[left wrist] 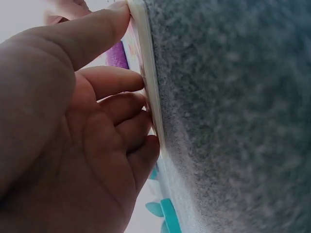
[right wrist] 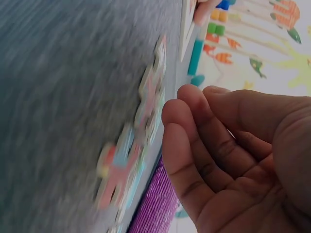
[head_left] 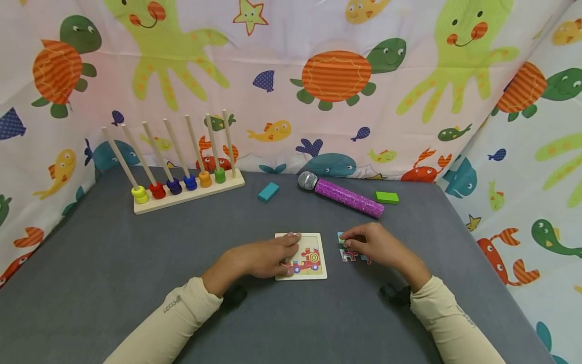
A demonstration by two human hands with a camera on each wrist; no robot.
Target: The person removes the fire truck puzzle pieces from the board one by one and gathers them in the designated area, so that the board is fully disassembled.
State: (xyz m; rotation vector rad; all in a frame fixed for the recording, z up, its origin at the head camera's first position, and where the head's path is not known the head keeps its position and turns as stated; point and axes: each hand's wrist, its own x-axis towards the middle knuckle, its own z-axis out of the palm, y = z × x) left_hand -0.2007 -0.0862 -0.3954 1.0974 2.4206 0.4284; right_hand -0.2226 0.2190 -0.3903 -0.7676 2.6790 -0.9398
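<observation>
My left hand (head_left: 268, 257) rests on a square wooden puzzle board (head_left: 312, 241) that shows part of a red vehicle picture. In the left wrist view its thumb lies at the board's edge and the fingertips touch the surface. Just right of the board, my right hand (head_left: 377, 243) hovers over several loose puzzle pieces (head_left: 348, 255), hiding some of them. Its thumb and fingertips are close together, loosely bent. The right wrist view shows nothing between them, with the pieces (right wrist: 119, 167) lying on the table beside the fingers.
Beyond the hands lie a purple glitter microphone (head_left: 350, 197), a green block (head_left: 387, 197) and a teal block (head_left: 269, 192). A wooden peg stand (head_left: 195, 192) with coloured rings is at the back left. A patterned cloth (head_left: 282, 101) hangs behind the grey table (head_left: 150, 263).
</observation>
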